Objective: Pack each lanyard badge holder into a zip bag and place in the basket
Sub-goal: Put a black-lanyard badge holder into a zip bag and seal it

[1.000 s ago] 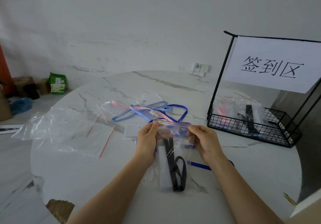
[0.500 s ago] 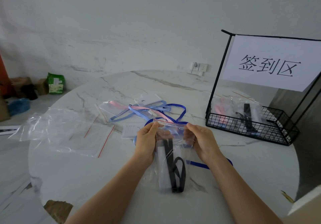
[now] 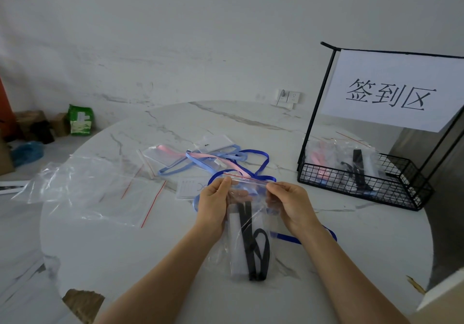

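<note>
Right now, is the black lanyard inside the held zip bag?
Inside: the black lanyard lies behind the clear film of the zip bag, below its zip strip.

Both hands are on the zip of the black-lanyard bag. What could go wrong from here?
1. The left hand and right hand pinch the zip bag only at its strip's ends; an unsealed middle might let the black lanyard slip out.
2. The blue lanyard lies under the right forearm and may drag toward the basket.
</note>
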`<state>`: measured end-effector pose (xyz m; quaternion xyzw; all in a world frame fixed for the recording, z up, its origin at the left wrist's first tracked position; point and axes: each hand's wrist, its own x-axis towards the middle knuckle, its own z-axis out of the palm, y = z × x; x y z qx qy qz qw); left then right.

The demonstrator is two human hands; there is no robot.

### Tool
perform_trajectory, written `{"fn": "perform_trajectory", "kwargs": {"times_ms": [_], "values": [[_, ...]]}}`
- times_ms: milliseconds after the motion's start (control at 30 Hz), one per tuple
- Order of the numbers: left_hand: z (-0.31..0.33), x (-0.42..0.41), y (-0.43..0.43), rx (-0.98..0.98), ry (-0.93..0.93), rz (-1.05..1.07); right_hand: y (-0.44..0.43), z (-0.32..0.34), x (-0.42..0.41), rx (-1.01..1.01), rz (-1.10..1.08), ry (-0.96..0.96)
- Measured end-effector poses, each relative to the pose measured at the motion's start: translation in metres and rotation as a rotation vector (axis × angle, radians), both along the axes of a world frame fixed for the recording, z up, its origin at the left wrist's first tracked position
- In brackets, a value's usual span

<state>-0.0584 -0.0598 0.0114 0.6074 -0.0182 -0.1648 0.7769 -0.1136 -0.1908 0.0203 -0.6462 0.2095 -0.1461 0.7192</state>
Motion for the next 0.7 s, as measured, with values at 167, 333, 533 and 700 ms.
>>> {"fn": "perform_trajectory", "kwargs": {"times_ms": [167,333,533,700], "values": [[-0.0018,-0.0002,0.0001,0.015,-0.031,-0.012,-0.0012,0.0003,-0.0004,0.074,0.052,-0.001],[-0.0023,-0.0008,-0.0007,0.013,-0.046,-0.023,-0.0033,-0.0009,-0.0008,0.037,0.085,-0.005],[0.0001,-0.0007,-0.0010,0.020,0.015,-0.003,-0.0030,-0.0027,-0.0004,0.007,0.078,-0.009],[0.0023,0.0014,0.0007,0.028,0.021,-0.045,-0.0023,-0.0028,0.0015,0.024,0.078,0.008]]}}
